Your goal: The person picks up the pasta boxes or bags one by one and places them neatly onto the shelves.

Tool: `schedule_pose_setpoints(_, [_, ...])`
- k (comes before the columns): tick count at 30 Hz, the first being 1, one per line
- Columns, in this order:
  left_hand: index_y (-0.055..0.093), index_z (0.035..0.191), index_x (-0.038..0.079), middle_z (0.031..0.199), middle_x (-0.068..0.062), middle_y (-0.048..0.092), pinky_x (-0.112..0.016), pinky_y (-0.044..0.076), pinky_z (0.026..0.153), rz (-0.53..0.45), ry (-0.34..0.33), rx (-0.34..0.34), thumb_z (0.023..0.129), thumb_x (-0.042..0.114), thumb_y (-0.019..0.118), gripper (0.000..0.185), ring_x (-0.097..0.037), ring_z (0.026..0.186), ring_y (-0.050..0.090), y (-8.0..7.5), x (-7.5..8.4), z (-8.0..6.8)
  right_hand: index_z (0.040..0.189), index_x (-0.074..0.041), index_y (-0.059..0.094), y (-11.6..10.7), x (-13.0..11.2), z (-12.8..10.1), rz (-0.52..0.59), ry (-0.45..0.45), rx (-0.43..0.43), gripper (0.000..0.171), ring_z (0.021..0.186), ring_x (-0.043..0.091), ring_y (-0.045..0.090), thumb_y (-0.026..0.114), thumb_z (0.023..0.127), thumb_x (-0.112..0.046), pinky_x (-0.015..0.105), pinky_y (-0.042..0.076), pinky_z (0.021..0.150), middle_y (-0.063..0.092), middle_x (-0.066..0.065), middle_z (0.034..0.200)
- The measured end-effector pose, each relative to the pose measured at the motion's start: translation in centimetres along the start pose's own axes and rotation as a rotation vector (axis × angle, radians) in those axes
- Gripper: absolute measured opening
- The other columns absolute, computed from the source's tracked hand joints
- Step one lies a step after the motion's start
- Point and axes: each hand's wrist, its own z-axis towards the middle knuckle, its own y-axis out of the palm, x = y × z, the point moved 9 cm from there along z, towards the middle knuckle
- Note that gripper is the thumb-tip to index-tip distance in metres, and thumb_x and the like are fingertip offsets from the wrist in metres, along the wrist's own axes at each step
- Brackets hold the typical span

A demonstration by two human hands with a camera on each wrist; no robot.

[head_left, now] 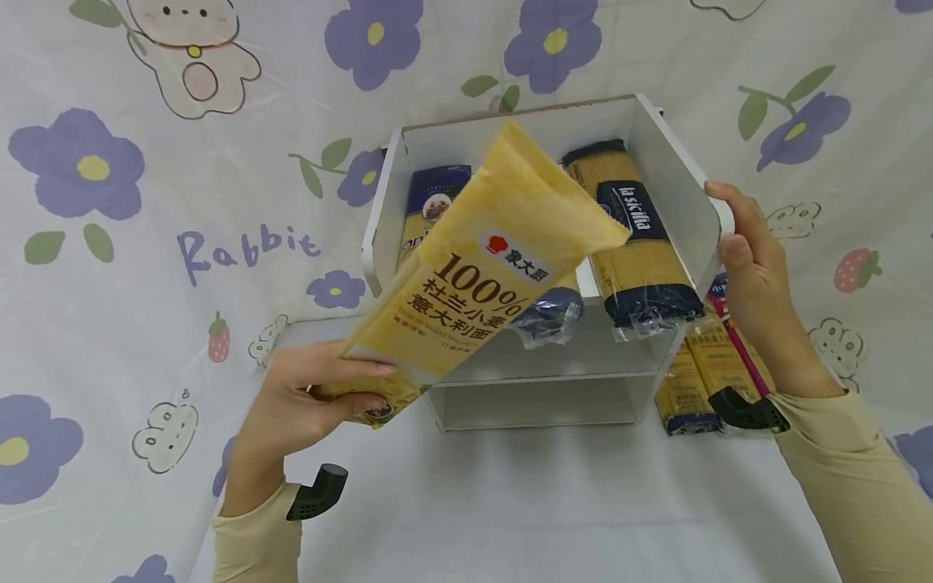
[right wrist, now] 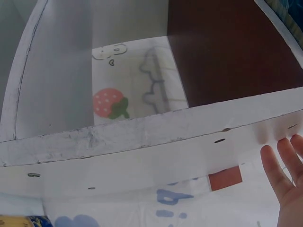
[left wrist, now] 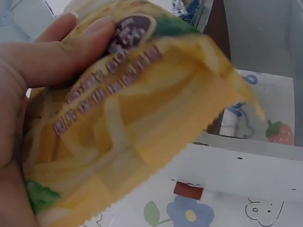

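My left hand (head_left: 302, 397) grips the lower end of a yellow packet of spaghetti (head_left: 474, 283), thumb on its printed front. The packet tilts up to the right before a white shelf unit (head_left: 539, 380), hiding part of its top compartment. Close up in the left wrist view, the packet's crimped end (left wrist: 180, 132) sticks out past the thumb. My right hand (head_left: 758, 283) holds the front edge of the shelf's right side panel, its fingertips against the white board in the right wrist view.
A La Sicilia spaghetti packet (head_left: 634, 235) leans in the top compartment's right side, a blue-and-yellow packet (head_left: 433, 202) at its left. Behind the held packet shows a dark-blue packet end (head_left: 550, 312). More yellow packets (head_left: 688, 389) stand right of the shelf. Patterned cloth (head_left: 146, 324) hangs behind.
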Motion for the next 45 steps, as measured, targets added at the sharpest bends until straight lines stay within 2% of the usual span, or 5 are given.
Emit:
schedule_pose_setpoints(7, [0.076,0.107,0.001,0.111,-0.008,0.074,-0.022,0.053,0.049,-0.036,-0.086,-0.088,0.066,-0.031,0.069,0.053,-0.017,0.068,0.064,1.5,-0.8,-0.3,0.147,-0.014,0.043,0.1,-0.3,0.0,-0.017,0.029,-0.005,0.061,0.114,0.018,0.051,0.050,0.100,-0.050,0.013,0.050,0.087,0.048,0.001,0.140])
schedule_pose_setpoints(19, [0.077,0.110,0.015,0.111,-0.009,0.075,-0.026,0.059,0.068,0.118,-0.376,-0.253,0.079,-0.005,0.077,0.037,-0.011,0.094,0.068,3.3,-3.9,-1.7,0.147,-0.016,0.043,0.0,-0.1,0.0,-0.051,0.035,0.007,0.064,0.111,0.016,0.052,0.051,0.098,-0.056,0.011,0.049,0.084,0.048,-0.002,0.141])
schedule_pose_setpoints(27, [0.078,0.110,0.017,0.110,-0.002,0.075,-0.024,0.053,0.058,0.118,-0.491,-0.327,0.081,-0.006,0.075,0.036,-0.011,0.085,0.063,4.2,-5.1,-2.3,0.147,-0.014,0.042,0.1,0.1,0.1,-0.031,0.021,-0.005,0.061,0.113,0.015,0.051,0.051,0.099,-0.051,0.012,0.050,0.085,0.048,-0.001,0.140])
schedule_pose_setpoints(39, [0.077,0.112,0.026,0.114,0.003,0.075,-0.023,0.059,0.070,0.140,-0.672,-0.481,0.082,0.004,0.077,0.037,-0.006,0.092,0.069,6.1,-7.7,-4.3,0.148,-0.014,0.040,0.0,0.4,0.1,-0.038,0.034,-0.011,0.059,0.111,0.013,0.052,0.050,0.101,-0.048,0.010,0.050,0.082,0.048,-0.002,0.142])
schedule_pose_setpoints(45, [0.075,0.116,0.027,0.116,0.004,0.075,-0.023,0.058,0.074,0.129,-0.687,-0.527,0.083,0.007,0.078,0.038,-0.005,0.096,0.069,7.0,-9.3,-4.9,0.147,-0.013,0.040,0.1,0.2,0.1,-0.027,0.024,-0.005,0.063,0.108,0.013,0.053,0.051,0.099,-0.053,0.011,0.050,0.082,0.049,-0.004,0.139])
